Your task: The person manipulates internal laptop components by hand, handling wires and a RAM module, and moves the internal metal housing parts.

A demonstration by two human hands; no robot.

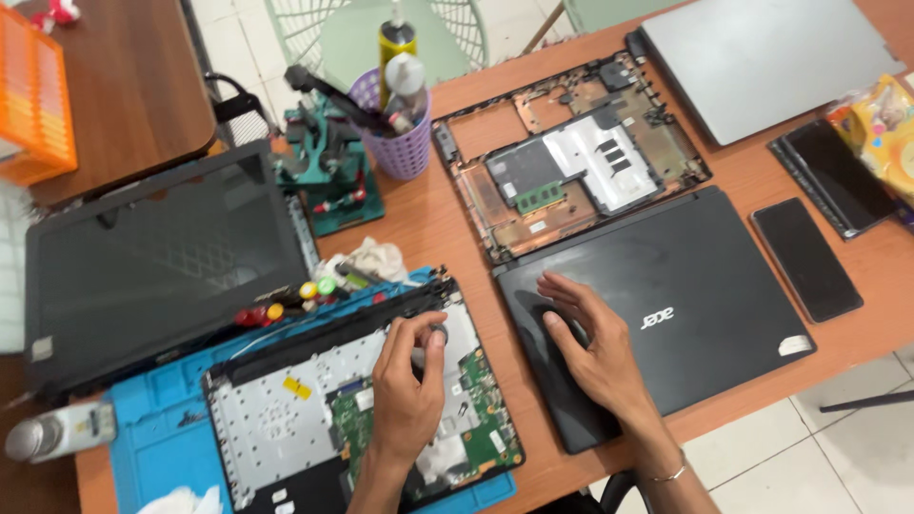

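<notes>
An opened laptop base [286, 409] with a green circuit board [481, 400] lies on a blue work mat [157, 419]. My left hand [407, 381] rests over it, fingers pinched on a small dark round part [438, 333] near the top right corner. My right hand [590, 347] lies flat, fingers apart, on the lid of a closed black laptop [685, 305] to the right. A bracelet shows on the right wrist.
A detached laptop screen [152, 257] sits left; screwdrivers with coloured caps [286, 306] lie at its edge. A stripped laptop chassis [571, 157], a grey laptop [762, 57], a purple tool cup [400, 143], a green vise [328, 171], a black phone [804, 257] and a tablet [838, 176] are on the table.
</notes>
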